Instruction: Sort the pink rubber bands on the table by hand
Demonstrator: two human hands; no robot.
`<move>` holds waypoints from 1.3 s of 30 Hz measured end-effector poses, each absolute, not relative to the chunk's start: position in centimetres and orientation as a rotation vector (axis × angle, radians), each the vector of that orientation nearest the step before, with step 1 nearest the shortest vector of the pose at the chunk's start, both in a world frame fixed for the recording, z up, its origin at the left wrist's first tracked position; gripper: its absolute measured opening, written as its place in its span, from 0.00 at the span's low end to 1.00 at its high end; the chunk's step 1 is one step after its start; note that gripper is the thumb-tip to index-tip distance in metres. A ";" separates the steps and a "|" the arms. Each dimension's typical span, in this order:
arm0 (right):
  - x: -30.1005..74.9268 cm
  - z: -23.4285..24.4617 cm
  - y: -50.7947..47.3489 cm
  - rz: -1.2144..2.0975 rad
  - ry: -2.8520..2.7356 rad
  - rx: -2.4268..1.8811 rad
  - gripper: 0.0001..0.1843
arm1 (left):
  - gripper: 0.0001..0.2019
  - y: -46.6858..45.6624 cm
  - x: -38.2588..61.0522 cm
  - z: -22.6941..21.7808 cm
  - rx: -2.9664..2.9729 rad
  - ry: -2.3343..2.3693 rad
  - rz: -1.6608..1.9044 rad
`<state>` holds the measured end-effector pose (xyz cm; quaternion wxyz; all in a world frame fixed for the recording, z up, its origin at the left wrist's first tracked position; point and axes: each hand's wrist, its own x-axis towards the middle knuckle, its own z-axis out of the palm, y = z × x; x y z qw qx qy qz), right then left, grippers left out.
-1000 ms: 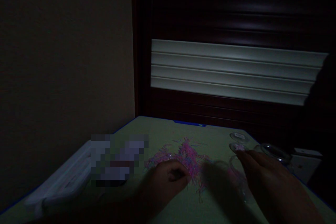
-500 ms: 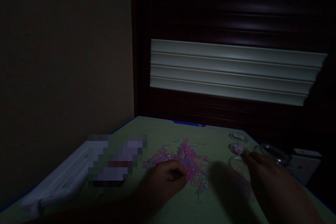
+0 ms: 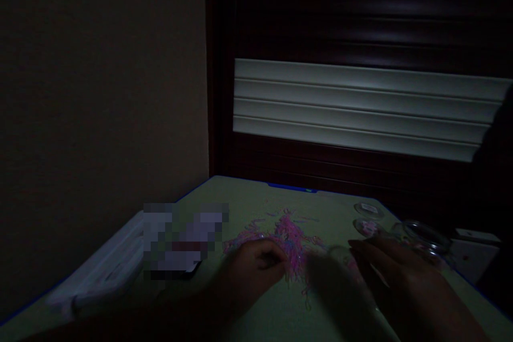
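A heap of small thin loops (image 3: 289, 232), mostly pink with some bluish ones, lies on the table; they look like little elastic bands. At its near left side is my left hand (image 3: 254, 272), fingers curled with thumb and forefinger together. Whether a loop is pinched there is too dark to tell. On the right, my right hand (image 3: 404, 272) hangs over a round clear container, its fingers stretched forward and a gap under them. Pink bits (image 3: 352, 267) show beside those fingers. Just beyond sits a small round clear dish (image 3: 366, 227) with pink pieces inside.
A clear round lid (image 3: 368, 209) with a white label lies farther back. A clear jar (image 3: 427, 235) and a white box (image 3: 475, 254) stand at the right edge. On the left are a pale tray (image 3: 104, 262) and a blurred-out object (image 3: 192, 240). A wall borders the table (image 3: 236, 195).
My right hand has drawn back from the small dish toward me, its fingers now stretched over the round container. My left hand stays by the heap. The view has shifted slightly.
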<state>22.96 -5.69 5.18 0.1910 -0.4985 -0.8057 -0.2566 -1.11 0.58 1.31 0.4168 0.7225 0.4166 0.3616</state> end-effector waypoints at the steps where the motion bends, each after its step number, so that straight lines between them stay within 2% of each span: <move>1: 22.6 5.1 -5.7 -0.615 -2.292 -1.357 0.16 | 0.04 0.7 -1.2 1.4 1.852 1.042 0.925; 5: 21.2 4.1 -5.5 -0.377 -2.468 -1.186 0.12 | 0.05 1.2 -1.7 1.3 2.110 1.052 1.016; 10: 20.5 1.4 -4.3 -0.489 -2.548 -0.988 0.11 | 0.06 1.3 -2.3 1.4 2.401 1.089 0.976; 18: 20.8 1.7 -4.2 -0.424 -2.517 -1.131 0.12 | 0.09 0.7 -2.7 1.9 2.987 1.370 0.544; 21: 20.7 1.7 -4.4 -0.379 -2.548 -1.104 0.12 | 0.09 0.2 -2.6 2.0 3.147 1.467 0.491; 29: 20.7 2.4 -4.5 -0.424 -2.583 -1.117 0.11 | 0.10 -0.4 -2.5 1.1 3.239 1.560 0.403; 39: 20.5 2.8 -4.7 -0.433 -2.597 -1.129 0.11 | 0.09 0.4 -2.3 0.7 3.303 1.433 0.462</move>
